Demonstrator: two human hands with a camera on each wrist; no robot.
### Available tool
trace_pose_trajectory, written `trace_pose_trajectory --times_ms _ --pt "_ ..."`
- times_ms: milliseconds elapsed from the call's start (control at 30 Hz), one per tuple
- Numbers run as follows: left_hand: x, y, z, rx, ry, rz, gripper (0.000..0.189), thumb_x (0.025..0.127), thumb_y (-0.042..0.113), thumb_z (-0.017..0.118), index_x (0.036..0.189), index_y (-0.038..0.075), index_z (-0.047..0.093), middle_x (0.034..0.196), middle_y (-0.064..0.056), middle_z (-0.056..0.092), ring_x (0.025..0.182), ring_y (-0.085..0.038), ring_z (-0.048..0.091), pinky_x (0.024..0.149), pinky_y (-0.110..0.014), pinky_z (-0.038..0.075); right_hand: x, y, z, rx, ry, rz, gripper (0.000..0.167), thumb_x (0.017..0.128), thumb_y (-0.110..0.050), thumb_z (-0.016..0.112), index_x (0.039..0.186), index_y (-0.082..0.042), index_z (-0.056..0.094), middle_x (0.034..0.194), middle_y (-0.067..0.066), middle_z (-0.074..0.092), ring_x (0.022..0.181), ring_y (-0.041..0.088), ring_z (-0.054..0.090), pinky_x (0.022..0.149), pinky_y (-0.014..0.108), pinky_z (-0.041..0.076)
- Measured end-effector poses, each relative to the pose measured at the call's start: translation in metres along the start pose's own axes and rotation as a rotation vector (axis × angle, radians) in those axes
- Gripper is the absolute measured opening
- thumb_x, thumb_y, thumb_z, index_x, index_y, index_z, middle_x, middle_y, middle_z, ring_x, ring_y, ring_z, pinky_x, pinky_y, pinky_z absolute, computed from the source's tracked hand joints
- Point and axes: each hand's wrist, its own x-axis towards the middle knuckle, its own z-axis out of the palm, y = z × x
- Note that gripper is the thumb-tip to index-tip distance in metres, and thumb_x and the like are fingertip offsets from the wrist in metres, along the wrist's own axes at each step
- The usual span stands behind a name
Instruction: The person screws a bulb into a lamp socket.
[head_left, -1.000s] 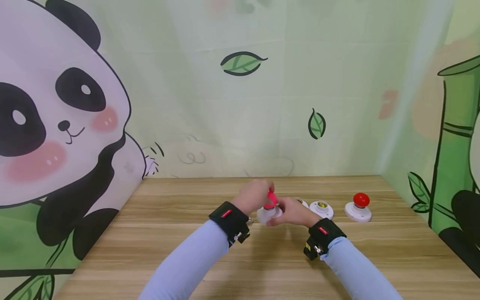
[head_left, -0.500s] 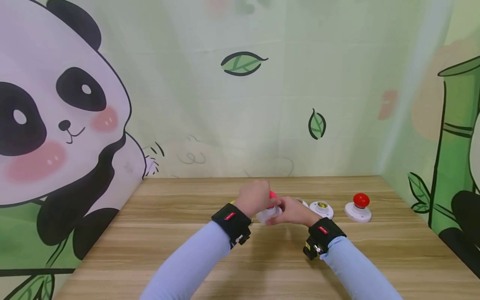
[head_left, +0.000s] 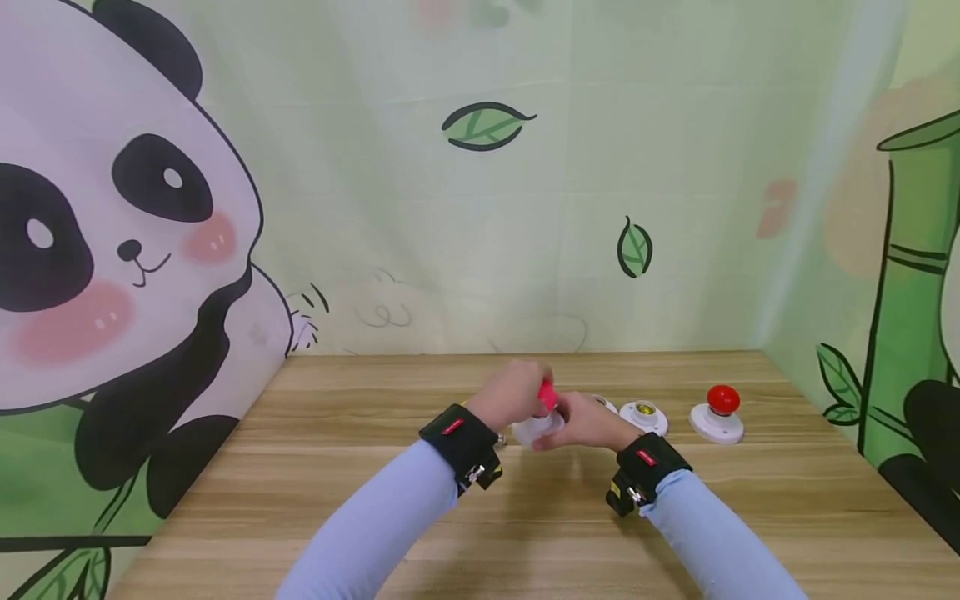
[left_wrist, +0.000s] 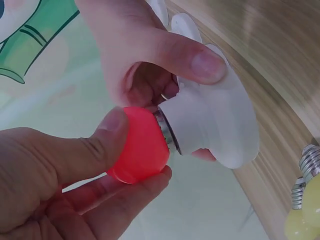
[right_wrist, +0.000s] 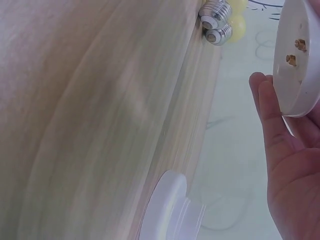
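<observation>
A red light bulb [left_wrist: 140, 147] is pinched between the thumb and fingers of my left hand [head_left: 513, 392]. Its metal screw base enters the mouth of a white lamp holder [left_wrist: 220, 120], with a strip of thread showing at the rim. My right hand [head_left: 588, 421] grips that holder by its round flange, thumb on one face and fingers on the other. In the right wrist view the holder's underside, with two brass screws [right_wrist: 295, 52], is turned toward the camera. The holder is tilted and off the table.
Right of my hands stand an unfilled white lamp holder [head_left: 643, 419], another partly hidden by my right hand, and a holder [head_left: 716, 428] bearing a red bulb [head_left: 723, 400]. Yellow bulbs [left_wrist: 304, 225] lie on the wooden table [head_left: 375, 517] by my left hand. A panda-printed cloth [head_left: 480, 250] hangs behind.
My left hand turns at the wrist around the red bulb, shifting slightly right and then back. My right hand keeps the lamp holder nearly still.
</observation>
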Motion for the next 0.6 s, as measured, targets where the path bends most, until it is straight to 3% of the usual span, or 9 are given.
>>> trace_pose_trajectory --times_ms 233,367,500,600 --pt "0.0012 -0.0013 0.0007 -0.009 -0.019 0.032 0.027 0.08 0.008 0.077 0.105 0.008 0.068 0.094 -0.004 0.068 0.08 -0.014 0.056 0.071 -0.022 0.047 0.0006 0.0002 -0.0012 -0.034 0.0 0.0 0.053 0.074 -0.032 0.083 0.116 -0.006 0.061 0.108 0.005 0.069 0.095 0.017 0.063 0.087 0.035 0.051" --pt "0.0031 -0.004 0.0018 -0.07 -0.036 -0.003 0.037 0.081 0.013 0.077 0.115 0.004 0.065 0.098 -0.006 0.068 0.08 -0.014 0.057 0.07 -0.023 0.048 0.0003 -0.0004 -0.0019 -0.027 -0.009 -0.003 0.055 0.074 -0.032 0.083 0.117 -0.006 0.061 0.108 0.005 0.069 0.095 0.016 0.063 0.086 0.035 0.051" --pt "0.0017 -0.0037 0.0024 -0.103 -0.029 -0.08 0.039 0.083 0.035 0.076 0.099 0.003 0.061 0.077 -0.002 0.058 0.062 -0.011 0.049 0.054 -0.021 0.04 0.0002 0.0007 -0.0023 -0.031 -0.006 -0.014 0.053 0.074 -0.031 0.083 0.116 -0.007 0.062 0.106 0.004 0.07 0.094 0.015 0.063 0.084 0.032 0.052" --pt "0.0 -0.0014 0.0031 -0.082 -0.014 -0.117 0.039 0.082 0.041 0.076 0.079 0.008 0.056 0.064 0.003 0.044 0.053 -0.01 0.041 0.047 -0.021 0.032 0.0005 0.002 -0.0014 -0.022 -0.009 -0.012 0.052 0.074 -0.03 0.083 0.116 -0.008 0.062 0.106 0.004 0.069 0.095 0.015 0.063 0.085 0.033 0.051"
